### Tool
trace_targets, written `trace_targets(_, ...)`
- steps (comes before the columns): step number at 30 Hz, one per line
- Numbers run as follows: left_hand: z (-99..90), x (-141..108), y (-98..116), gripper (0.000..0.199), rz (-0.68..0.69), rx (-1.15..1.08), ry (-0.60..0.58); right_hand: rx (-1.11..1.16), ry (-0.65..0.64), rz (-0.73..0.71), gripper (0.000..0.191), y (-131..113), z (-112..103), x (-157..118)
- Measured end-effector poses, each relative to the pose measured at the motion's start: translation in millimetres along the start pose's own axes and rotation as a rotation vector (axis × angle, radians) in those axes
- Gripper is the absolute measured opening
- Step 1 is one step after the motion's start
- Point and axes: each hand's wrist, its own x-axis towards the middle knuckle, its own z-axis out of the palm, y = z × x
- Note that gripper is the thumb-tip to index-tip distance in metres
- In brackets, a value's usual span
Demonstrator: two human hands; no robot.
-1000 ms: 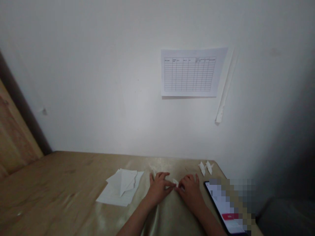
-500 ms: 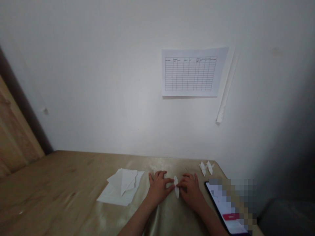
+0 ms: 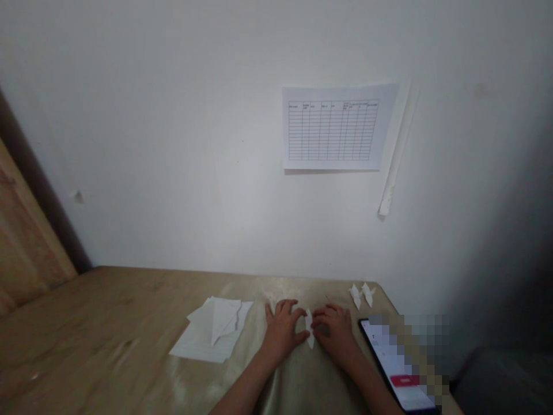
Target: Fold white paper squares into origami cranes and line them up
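A small, narrow piece of folded white paper (image 3: 310, 337) stands between my two hands over the table, pointed at its lower end. My left hand (image 3: 283, 328) has its thumb and index finger at the paper's left edge, the other fingers spread outward. On the opposite edge, my right hand (image 3: 334, 328) holds the paper with its thumb and curled fingers. Two small folded paper figures, a left one (image 3: 355, 297) and a right one (image 3: 367, 294), lie by the table's back right corner; they resemble birds.
Left of my hands lies a stack of white paper sheets (image 3: 196, 343) with a folded triangle (image 3: 222, 314) on top. A phone (image 3: 400, 366), partly pixelated, rests at the right. The brown-covered table (image 3: 108, 334) meets a white wall bearing a printed table sheet (image 3: 330, 129).
My left index finger has lifted slightly and parted from the thumb along the paper's edge. My right fingers have shifted slightly upward on the other side. The paper stays in place.
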Motion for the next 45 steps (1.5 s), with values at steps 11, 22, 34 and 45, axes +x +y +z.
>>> trace_targets(11, -1.3, 3, -11, 0.021, 0.071, -0.095, -0.046, 0.082, -0.001, -0.019, 0.030, 5, 1, 3)
trace_targets(22, -5.7, -1, -10, 0.027, 0.119, -0.083, -0.008, -0.018, 0.026, -0.144, 0.026, 4, 1, 0)
trace_targets(34, 0.2, 1, -13, 0.033, 0.126, -0.085, 0.033, 0.018, 0.092, -0.105, 0.023, -4, 11, -3)
trace_targets(45, 9.3, 5, -12, 0.012, 0.177, -0.100, 0.130, 0.065, 0.083, -0.117, 0.025, -1, 5, -3)
